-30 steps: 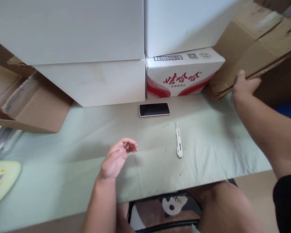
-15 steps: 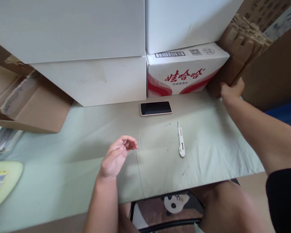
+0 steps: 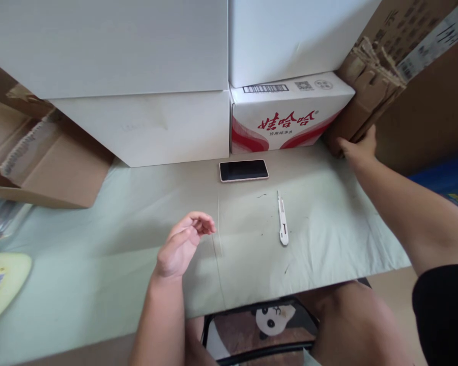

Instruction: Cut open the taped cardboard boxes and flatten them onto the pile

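Note:
My right hand [image 3: 361,147] reaches to the far right and grips the lower end of a bundle of folded brown cardboard [image 3: 370,96], thumb on its left side and fingers on its right side, partly hidden. The bundle leans upright beside a white and red carton [image 3: 290,119], its top edges torn. Over the middle of the table my left hand [image 3: 183,241] hovers with its fingers loosely curved and apart, holding nothing. To its right lies a white utility knife [image 3: 283,221], blade pointing away from me. A phone [image 3: 244,171] with a dark screen lies beyond.
Large white boxes [image 3: 145,127] line the back of the green tablecloth [image 3: 137,274]. At left stands an open brown cardboard box [image 3: 72,168], with a pale yellow-green object [image 3: 7,284] bearing a label nearer me. Something blue [image 3: 442,178] is at the right, behind my arm.
The cardboard bundle looks narrower, its torn tops drawn closer together, and my right hand has shifted slightly left with it. My left hand has stayed nearly still.

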{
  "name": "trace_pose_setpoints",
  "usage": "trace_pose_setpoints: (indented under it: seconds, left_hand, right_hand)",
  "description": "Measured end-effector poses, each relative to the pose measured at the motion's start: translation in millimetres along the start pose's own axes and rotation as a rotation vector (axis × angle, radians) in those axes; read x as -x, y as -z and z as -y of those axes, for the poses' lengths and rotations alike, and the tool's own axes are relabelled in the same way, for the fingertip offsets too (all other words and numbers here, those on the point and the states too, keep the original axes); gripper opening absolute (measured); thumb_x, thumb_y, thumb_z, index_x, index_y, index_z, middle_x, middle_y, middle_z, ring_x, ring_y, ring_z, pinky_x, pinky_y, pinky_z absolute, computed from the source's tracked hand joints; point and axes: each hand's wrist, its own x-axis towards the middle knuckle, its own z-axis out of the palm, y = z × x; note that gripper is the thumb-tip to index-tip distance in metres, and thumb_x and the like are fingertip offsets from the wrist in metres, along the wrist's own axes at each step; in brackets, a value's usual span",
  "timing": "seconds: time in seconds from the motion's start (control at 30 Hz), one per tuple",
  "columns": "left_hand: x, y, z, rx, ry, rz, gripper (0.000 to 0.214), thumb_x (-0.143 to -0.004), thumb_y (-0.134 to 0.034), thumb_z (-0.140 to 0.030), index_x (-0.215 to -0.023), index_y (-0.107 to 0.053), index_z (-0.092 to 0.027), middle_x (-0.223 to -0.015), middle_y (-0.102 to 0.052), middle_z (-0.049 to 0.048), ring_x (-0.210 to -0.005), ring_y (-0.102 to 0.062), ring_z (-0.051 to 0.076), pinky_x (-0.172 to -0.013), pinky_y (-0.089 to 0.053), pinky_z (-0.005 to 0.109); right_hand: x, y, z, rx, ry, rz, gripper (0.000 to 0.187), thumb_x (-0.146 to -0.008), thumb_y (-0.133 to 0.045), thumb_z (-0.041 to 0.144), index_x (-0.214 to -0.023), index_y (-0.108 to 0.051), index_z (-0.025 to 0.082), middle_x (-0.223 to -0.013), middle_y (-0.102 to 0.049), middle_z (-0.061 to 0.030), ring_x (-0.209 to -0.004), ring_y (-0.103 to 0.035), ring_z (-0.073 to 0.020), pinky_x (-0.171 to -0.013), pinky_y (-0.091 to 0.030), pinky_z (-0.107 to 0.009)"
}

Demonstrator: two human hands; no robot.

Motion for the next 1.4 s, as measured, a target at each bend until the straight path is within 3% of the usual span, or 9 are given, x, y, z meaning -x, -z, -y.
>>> trace_pose_setpoints:
  seconds: [0.43,0.53,0.63,0.8,0.93,1.07,1.17,1.27,1.4]
  left_hand:
    - [5,-1.5,-10,0.051,-0.022,-0.025,0.038,-0.071,-0.078,-0.048,-0.091,-0.078,-0.015,-0.088,-0.070,0.0110,-0.083,-0.064,0.023,-0.076,-0.051,0.034]
    - [11,3.0,-18,0.084,-0.056,-0.034,0.037,-0.069,-0.079,-0.047,-0.089,-0.079,-0.016,-0.086,-0.071,0.0103,-0.081,-0.065,0.022,-0.075,-0.052,0.033]
    - [20,10.8,-25,0.137,-0.109,-0.051,0.038,-0.066,-0.080,-0.048,-0.087,-0.081,-0.017,-0.086,-0.073,0.0094,-0.080,-0.067,0.021,-0.075,-0.052,0.032]
    - [41,27.6,-36,0.256,-0.244,-0.210,0.041,-0.062,-0.078,-0.051,-0.084,-0.082,-0.017,-0.101,-0.076,0.0119,-0.083,-0.069,0.022,-0.075,-0.054,0.032]
    - [61,46.3,-46,0.360,-0.396,-0.373,0.035,-0.065,-0.070,-0.047,-0.081,-0.079,-0.017,-0.088,-0.072,0.0106,-0.077,-0.066,0.020,-0.072,-0.055,0.033]
    - [78,67.6,-56,0.429,-0.518,-0.497,0.029,-0.070,-0.064,-0.044,-0.076,-0.073,-0.017,-0.076,-0.060,0.0061,-0.069,-0.059,0.017,-0.070,-0.053,0.032]
    - [87,78.4,-61,0.470,-0.561,-0.545,0.028,-0.071,-0.063,-0.044,-0.073,-0.072,-0.018,-0.071,-0.054,0.0040,-0.065,-0.055,0.015,-0.065,-0.051,0.030]
    - [91,81.9,-65,0.470,-0.574,-0.575,0.026,-0.070,-0.062,-0.043,-0.070,-0.070,-0.018,-0.067,-0.051,0.0033,-0.062,-0.052,0.014,-0.063,-0.048,0.029]
    - [90,79.3,-66,0.419,-0.561,-0.614,0.026,-0.070,-0.060,-0.044,-0.069,-0.065,-0.019,-0.066,-0.049,0.0026,-0.061,-0.051,0.015,-0.063,-0.047,0.031]
  right_hand:
    - [41,36,8,0.015,-0.081,0.085,0.080,-0.063,-0.077,0.016,-0.135,-0.043,0.020,-0.153,-0.050,-0.0201,-0.142,-0.052,-0.0325,-0.120,-0.039,-0.045]
    - [59,41,38,0.000,-0.079,0.098,0.062,-0.073,-0.069,0.021,-0.131,-0.048,0.019,-0.151,-0.052,-0.0218,-0.140,-0.054,-0.0357,-0.119,-0.040,-0.054]
    - [90,33,93,-0.060,0.058,0.268,0.052,-0.077,-0.068,0.025,-0.127,-0.055,0.024,-0.143,-0.062,-0.0124,-0.135,-0.060,-0.0298,-0.115,-0.048,-0.049]
    - [182,-12,205,-0.168,0.575,0.789,0.054,-0.085,-0.063,0.034,-0.137,-0.056,0.025,-0.148,-0.059,-0.0128,-0.140,-0.056,-0.0314,-0.111,-0.052,-0.054]
    - [261,-75,284,-0.165,0.897,1.013,0.054,-0.085,-0.058,0.032,-0.137,-0.055,0.020,-0.151,-0.056,-0.0144,-0.139,-0.056,-0.0317,-0.111,-0.053,-0.056]
    - [330,-145,354,-0.214,1.123,1.097,0.053,-0.085,-0.055,0.024,-0.137,-0.054,0.020,-0.148,-0.057,-0.0137,-0.135,-0.059,-0.0295,-0.111,-0.052,-0.053]
    - [372,-184,402,-0.256,1.236,1.049,0.040,-0.086,-0.057,0.022,-0.126,-0.060,0.020,-0.164,-0.038,-0.0113,-0.147,-0.046,-0.0306,-0.117,-0.047,-0.051]
    - [403,-208,438,-0.211,1.239,1.040,0.033,-0.088,-0.058,0.025,-0.121,-0.062,0.021,-0.171,-0.023,-0.0075,-0.136,-0.056,-0.0315,-0.112,-0.051,-0.053]
    - [419,-222,458,-0.030,1.108,1.030,0.029,-0.087,-0.059,0.023,-0.115,-0.065,0.019,-0.158,-0.046,-0.0140,-0.122,-0.064,-0.0335,-0.104,-0.054,-0.051]
